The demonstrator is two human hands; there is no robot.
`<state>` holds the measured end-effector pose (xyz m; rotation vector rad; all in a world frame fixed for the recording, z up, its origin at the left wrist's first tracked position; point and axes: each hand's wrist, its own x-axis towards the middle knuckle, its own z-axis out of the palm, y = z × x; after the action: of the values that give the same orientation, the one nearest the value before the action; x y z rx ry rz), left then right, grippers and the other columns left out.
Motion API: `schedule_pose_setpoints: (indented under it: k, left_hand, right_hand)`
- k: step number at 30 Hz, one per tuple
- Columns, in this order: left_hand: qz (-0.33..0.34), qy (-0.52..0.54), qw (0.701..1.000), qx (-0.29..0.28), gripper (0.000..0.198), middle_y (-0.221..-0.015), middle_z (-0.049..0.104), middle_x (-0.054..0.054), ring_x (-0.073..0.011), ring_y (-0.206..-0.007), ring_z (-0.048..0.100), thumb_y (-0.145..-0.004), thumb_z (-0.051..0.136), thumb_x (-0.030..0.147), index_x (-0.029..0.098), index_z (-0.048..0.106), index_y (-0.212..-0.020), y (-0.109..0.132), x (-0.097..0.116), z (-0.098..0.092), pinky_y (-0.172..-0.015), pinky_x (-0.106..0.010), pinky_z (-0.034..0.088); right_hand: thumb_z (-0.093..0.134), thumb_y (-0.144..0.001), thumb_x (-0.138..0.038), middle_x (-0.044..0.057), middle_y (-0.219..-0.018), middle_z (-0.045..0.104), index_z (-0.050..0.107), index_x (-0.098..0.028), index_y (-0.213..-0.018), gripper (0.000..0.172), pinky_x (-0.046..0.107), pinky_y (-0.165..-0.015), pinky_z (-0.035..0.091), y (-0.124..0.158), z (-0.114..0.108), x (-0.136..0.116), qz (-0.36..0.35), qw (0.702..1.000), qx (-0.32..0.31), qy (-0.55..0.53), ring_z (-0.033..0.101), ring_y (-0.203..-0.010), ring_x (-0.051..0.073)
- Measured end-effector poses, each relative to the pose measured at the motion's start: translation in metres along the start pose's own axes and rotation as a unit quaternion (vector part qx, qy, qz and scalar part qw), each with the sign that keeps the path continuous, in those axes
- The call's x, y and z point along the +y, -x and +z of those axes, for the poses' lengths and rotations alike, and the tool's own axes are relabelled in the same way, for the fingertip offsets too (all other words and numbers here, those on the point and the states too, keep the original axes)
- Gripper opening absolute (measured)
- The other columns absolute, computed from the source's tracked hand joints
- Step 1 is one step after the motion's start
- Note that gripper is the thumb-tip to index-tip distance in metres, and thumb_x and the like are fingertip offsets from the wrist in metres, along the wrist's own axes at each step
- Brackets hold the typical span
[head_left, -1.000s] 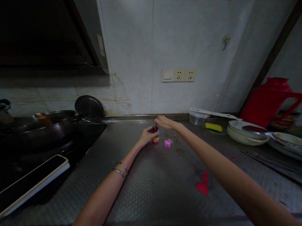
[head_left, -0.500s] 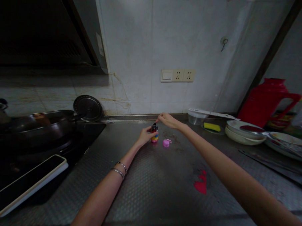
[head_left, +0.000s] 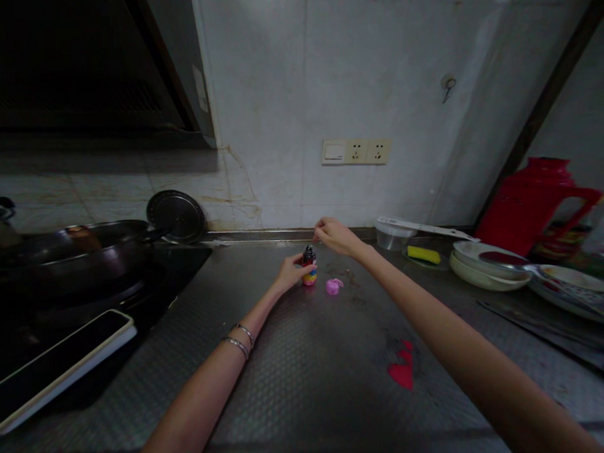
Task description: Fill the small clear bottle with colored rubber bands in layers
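Note:
On the metal counter stands a small bottle, dark at the top with a yellow, blue and pink lower part. My left hand is wrapped round it from the left, thumb across its front. Just above the bottle's top, slightly to the right, my right hand has its fingertips pinched together; whatever they hold is too small to make out. A pink cap with a loop lies on the counter to the right of the bottle.
A red cut-out lies nearer me. Left are a phone-like slab and a pan on the stove. Rightward stand a clear tub, a yellow sponge, stacked bowls, a knife and a red thermos.
My right hand has risen slightly from the bottle's top, leaving a small gap above it. My left hand, the bottle and the pink cap are where they were.

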<state>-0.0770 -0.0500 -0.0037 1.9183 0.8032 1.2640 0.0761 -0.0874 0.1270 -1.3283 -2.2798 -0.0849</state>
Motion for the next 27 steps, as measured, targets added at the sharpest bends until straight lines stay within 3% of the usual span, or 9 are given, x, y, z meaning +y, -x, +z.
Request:
schedule_pose_setpoints:
  k: [3, 10, 13, 17, 19, 23, 27]
  left_hand:
    - [0.000, 0.008, 1.000, 0.001, 0.034, -0.085, 0.066, -0.005, -0.0173, -0.078, 0.057, -0.063, 0.066, 0.034, 0.012, 0.066, -0.089, 0.000, 0.000, 0.000, -0.073, -0.028, 0.043]
    - [-0.010, 0.017, 1.000, 0.006, 0.034, -0.085, 0.066, -0.005, -0.0175, -0.077, 0.057, -0.061, 0.067, 0.032, 0.012, 0.066, -0.088, 0.001, 0.003, 0.000, -0.073, -0.029, 0.044]
    - [-0.011, 0.015, 1.000, 0.005, 0.035, -0.084, 0.066, -0.005, -0.0173, -0.076, 0.057, -0.061, 0.067, 0.033, 0.012, 0.066, -0.089, 0.000, 0.002, 0.000, -0.072, -0.029, 0.044]
    - [-0.009, 0.018, 1.000, 0.001, 0.036, -0.084, 0.066, -0.005, -0.0173, -0.077, 0.057, -0.062, 0.067, 0.035, 0.012, 0.066, -0.090, 0.000, 0.002, 0.000, -0.072, -0.028, 0.044]
    - [-0.009, 0.025, 1.000, -0.005, 0.036, -0.085, 0.066, -0.006, -0.0175, -0.078, 0.058, -0.062, 0.067, 0.034, 0.012, 0.066, -0.091, 0.000, 0.002, 0.000, -0.074, -0.029, 0.044]
    - [-0.017, 0.021, 1.000, -0.005, 0.037, -0.087, 0.066, -0.006, -0.0181, -0.080, 0.057, -0.062, 0.067, 0.034, 0.011, 0.066, -0.091, 0.000, 0.002, -0.001, -0.076, -0.030, 0.044]
    - [-0.015, -0.005, 1.000, 0.003, 0.038, -0.088, 0.066, -0.007, -0.0187, -0.082, 0.057, -0.062, 0.067, 0.035, 0.012, 0.066, -0.092, 0.000, -0.001, -0.001, -0.077, -0.030, 0.044]
  right_hand:
    - [0.031, -0.086, -0.025, 0.011, -0.100, 0.058, 0.069, -0.013, -0.083, 0.040, 0.023, -0.082, 0.035, 0.000, 0.005, 0.002, -0.008, 1.000, -0.009, -0.023, 0.051, -0.090, 0.016]
    - [0.033, -0.085, -0.026, 0.013, -0.096, 0.060, 0.070, -0.011, -0.081, 0.040, 0.028, -0.082, 0.035, 0.003, 0.020, 0.005, -0.034, 0.996, -0.081, 0.006, 0.050, -0.092, 0.021]
    - [0.030, -0.085, -0.024, 0.011, -0.097, 0.060, 0.070, -0.012, -0.082, 0.041, 0.025, -0.079, 0.037, 0.003, 0.016, 0.004, -0.014, 0.998, -0.050, -0.044, 0.053, -0.087, 0.017]
    - [0.029, -0.085, -0.023, 0.009, -0.097, 0.062, 0.070, -0.013, -0.083, 0.043, 0.022, -0.078, 0.038, 0.005, 0.006, 0.011, 0.008, 0.995, 0.035, -0.094, 0.054, -0.085, 0.015]
    - [0.033, -0.084, -0.026, 0.007, -0.090, 0.064, 0.070, -0.012, -0.083, 0.040, 0.023, -0.077, 0.039, 0.011, 0.005, 0.020, 0.026, 0.995, 0.042, -0.089, 0.055, -0.084, 0.015]
    - [0.048, -0.074, -0.028, 0.005, -0.083, 0.067, 0.069, -0.012, -0.088, 0.029, 0.024, -0.069, 0.042, 0.035, 0.018, 0.041, 0.075, 0.992, -0.082, -0.056, 0.058, -0.076, 0.017]
    - [0.061, -0.064, -0.029, 0.009, -0.102, 0.064, 0.062, -0.016, -0.109, 0.047, 0.026, -0.072, 0.044, 0.065, 0.047, 0.052, 0.051, 0.978, -0.190, -0.070, 0.059, -0.083, 0.020]
